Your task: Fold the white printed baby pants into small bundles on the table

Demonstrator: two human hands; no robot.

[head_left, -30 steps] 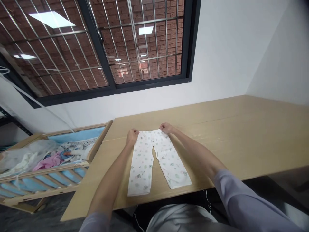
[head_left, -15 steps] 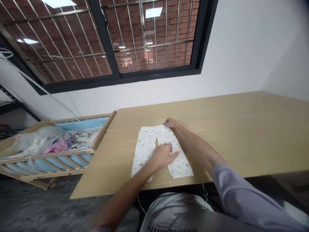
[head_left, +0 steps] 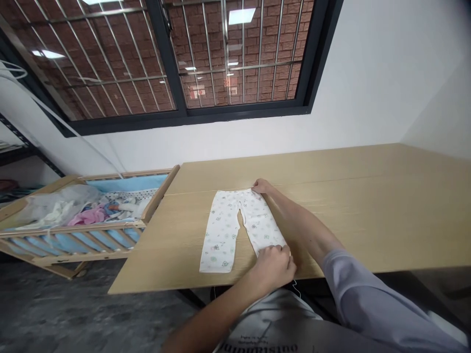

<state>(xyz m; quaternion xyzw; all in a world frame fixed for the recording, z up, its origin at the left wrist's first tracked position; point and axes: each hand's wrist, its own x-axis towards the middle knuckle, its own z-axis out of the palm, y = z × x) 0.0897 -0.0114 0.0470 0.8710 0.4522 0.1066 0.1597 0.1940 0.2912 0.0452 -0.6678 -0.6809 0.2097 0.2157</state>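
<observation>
A small pair of white printed trousers [head_left: 222, 230] lies flat on the wooden table [head_left: 346, 206], waistband toward the window and legs toward me. My right hand [head_left: 262, 187] pinches the right end of the waistband. Crossing in front of my body, my left hand [head_left: 275, 264] is closed on the hem of the right trouser leg and covers that leg's lower end. The left trouser leg lies untouched, with a narrow gap of table showing between the legs.
Left of the table stands a wooden cot [head_left: 147, 215] with blue lining, holding jumbled clothes and a pink cloth [head_left: 88, 215]. A barred window [head_left: 235, 59] is in the wall behind. The table's front edge is close to my body.
My left hand has moved right and toward me, from above the gap between the legs to the right leg's hem, and has closed there. My right hand stays at the waistband.
</observation>
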